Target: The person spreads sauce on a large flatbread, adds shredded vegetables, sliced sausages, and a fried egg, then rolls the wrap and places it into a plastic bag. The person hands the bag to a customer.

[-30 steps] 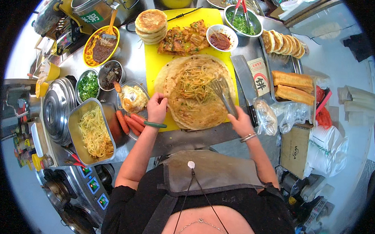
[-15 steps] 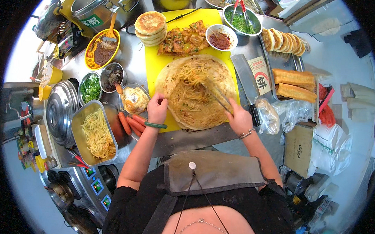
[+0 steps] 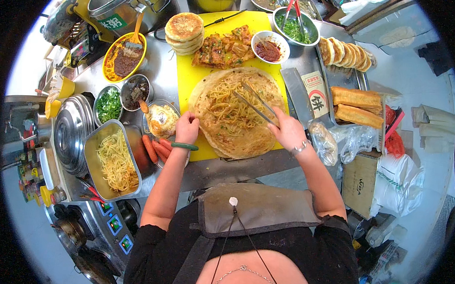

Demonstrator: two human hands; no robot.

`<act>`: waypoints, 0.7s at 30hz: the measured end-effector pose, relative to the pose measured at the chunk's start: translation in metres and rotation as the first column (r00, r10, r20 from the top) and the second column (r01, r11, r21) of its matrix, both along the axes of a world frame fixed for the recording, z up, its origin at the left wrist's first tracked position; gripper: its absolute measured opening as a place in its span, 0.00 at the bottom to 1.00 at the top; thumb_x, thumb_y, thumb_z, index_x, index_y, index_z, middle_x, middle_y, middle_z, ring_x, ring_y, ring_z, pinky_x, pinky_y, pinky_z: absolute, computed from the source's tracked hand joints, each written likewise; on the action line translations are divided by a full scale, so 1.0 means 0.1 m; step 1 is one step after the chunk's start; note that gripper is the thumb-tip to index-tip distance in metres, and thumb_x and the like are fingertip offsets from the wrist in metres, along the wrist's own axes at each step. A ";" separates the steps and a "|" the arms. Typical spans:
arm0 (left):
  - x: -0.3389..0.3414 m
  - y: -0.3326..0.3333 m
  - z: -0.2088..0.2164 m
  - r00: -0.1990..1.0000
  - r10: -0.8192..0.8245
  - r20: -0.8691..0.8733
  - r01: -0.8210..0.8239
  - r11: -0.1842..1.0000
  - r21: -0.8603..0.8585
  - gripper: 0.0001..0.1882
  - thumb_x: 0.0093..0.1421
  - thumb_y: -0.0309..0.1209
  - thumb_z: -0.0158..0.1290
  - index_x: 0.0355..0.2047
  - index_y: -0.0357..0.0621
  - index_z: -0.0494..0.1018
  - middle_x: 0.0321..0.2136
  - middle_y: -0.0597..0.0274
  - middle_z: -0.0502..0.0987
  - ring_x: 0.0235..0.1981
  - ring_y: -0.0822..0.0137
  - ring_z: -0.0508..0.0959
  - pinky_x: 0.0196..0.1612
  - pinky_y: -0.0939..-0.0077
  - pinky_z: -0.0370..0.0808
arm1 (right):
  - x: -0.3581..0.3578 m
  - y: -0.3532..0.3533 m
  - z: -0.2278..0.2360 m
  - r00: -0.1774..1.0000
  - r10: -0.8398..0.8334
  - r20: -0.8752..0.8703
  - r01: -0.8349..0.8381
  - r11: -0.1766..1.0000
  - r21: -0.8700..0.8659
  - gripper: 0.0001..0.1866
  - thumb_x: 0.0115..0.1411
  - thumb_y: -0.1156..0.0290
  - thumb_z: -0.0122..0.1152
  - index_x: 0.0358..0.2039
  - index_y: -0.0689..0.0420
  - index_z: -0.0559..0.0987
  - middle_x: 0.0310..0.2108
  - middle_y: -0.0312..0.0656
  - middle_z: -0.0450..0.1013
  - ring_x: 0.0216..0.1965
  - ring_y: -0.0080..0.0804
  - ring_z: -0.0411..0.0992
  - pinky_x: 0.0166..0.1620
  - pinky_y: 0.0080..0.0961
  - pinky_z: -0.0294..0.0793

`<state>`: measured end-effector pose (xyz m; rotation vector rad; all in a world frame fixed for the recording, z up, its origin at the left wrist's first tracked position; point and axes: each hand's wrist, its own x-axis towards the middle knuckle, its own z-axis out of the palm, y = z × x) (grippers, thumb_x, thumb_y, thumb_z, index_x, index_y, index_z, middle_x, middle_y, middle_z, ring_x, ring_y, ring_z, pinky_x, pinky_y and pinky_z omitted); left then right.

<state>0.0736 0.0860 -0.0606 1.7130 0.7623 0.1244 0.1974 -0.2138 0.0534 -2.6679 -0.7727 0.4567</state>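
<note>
A large round flatbread lies on the yellow cutting board, with shredded noodles spread over its middle. My right hand grips metal tongs, whose tips rest among the noodles on the right. At the flatbread's left edge my left hand is closed, thumb and fingers pinched at the rim. Beyond the flatbread, browned pieces of food with green flecks lie on the board beside a stack of small round breads and a white bowl of red sauce.
Left of the board stand a noodle tray, sausages, a bowl of chopped greens and a yellow sauce bowl. To the right lie a cleaver, fried dough sticks and plastic bags.
The noodles have been spread wider across the flatbread. My right hand and the tongs have moved slightly up, and my left hand has shifted a little left.
</note>
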 end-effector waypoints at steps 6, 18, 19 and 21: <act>0.11 -0.11 0.31 0.998 0.031 -0.054 -0.038 0.990 -0.134 0.04 0.60 0.25 0.50 0.31 0.37 0.72 0.23 0.64 0.74 0.22 0.73 0.75 0.24 0.77 0.75 | 0.10 0.47 -0.05 0.972 0.149 -0.180 -0.171 0.979 -0.114 0.27 0.58 0.59 0.61 0.56 0.53 0.69 0.33 0.52 0.78 0.36 0.51 0.77 0.39 0.45 0.75; 0.05 -0.11 0.23 0.998 0.038 -0.056 -0.045 0.991 -0.127 0.03 0.62 0.24 0.50 0.34 0.38 0.71 0.25 0.63 0.75 0.20 0.73 0.75 0.21 0.78 0.74 | -0.37 -0.28 -0.16 0.998 0.061 0.008 -0.061 0.996 -0.067 0.28 0.57 0.60 0.63 0.57 0.53 0.68 0.33 0.52 0.76 0.31 0.52 0.77 0.33 0.45 0.77; 0.04 -0.10 0.24 0.998 0.048 -0.040 -0.054 0.989 -0.138 0.03 0.62 0.24 0.50 0.34 0.38 0.71 0.25 0.63 0.74 0.20 0.73 0.75 0.21 0.78 0.74 | -0.41 -0.25 -0.10 0.996 0.092 -0.011 -0.093 0.989 -0.115 0.29 0.56 0.60 0.63 0.57 0.53 0.68 0.32 0.52 0.76 0.31 0.52 0.77 0.32 0.45 0.77; 0.01 -0.08 0.17 0.998 0.066 0.018 -0.064 0.991 -0.118 0.02 0.62 0.25 0.50 0.34 0.39 0.71 0.24 0.65 0.74 0.20 0.74 0.74 0.21 0.79 0.73 | -0.30 -0.37 -0.16 1.000 0.029 0.006 -0.029 0.998 -0.059 0.29 0.56 0.60 0.64 0.57 0.52 0.68 0.32 0.51 0.76 0.30 0.52 0.77 0.32 0.45 0.77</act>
